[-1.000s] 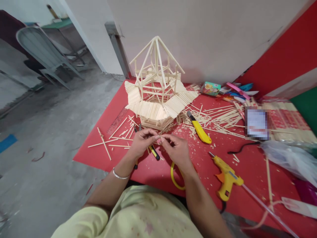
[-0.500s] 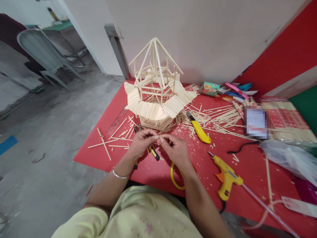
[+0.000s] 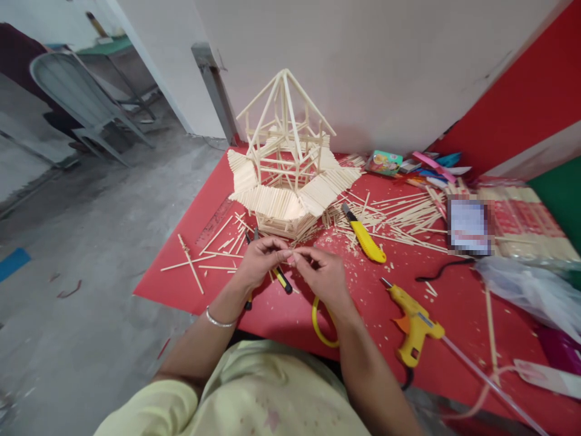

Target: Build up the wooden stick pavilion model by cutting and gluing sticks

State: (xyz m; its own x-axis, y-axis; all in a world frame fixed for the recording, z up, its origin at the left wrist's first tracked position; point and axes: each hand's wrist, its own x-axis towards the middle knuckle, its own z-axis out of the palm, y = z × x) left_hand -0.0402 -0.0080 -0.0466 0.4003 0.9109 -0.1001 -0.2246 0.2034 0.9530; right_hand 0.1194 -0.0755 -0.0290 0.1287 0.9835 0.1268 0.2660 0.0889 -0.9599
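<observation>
My left hand [image 3: 263, 261] and my right hand [image 3: 323, 274] meet at the fingertips above the red tabletop. Thumb and fingers are pinched on both sides; whatever small thing is between them is too hidden to name. Just beyond stands a pagoda-like model [image 3: 279, 203] of thin wooden sticks, with slatted lower roofs and an open pointed frame on top. Under my left hand lies a tool with black and yellow handles [image 3: 285, 283], partly covered. A curved yellow loop [image 3: 316, 327] shows beside my right wrist.
A yellow utility knife [image 3: 367, 241] and a yellow glue gun [image 3: 415, 321] lie to the right. Loose sticks [image 3: 408, 212] spread behind them, near packaged sticks [image 3: 531, 221] and a plastic bag [image 3: 531, 290]. A clear ruler [image 3: 214, 219] and crossed sticks [image 3: 190, 263] lie left.
My fingertips have shifted very slightly against each other. The model and tools stay where they were.
</observation>
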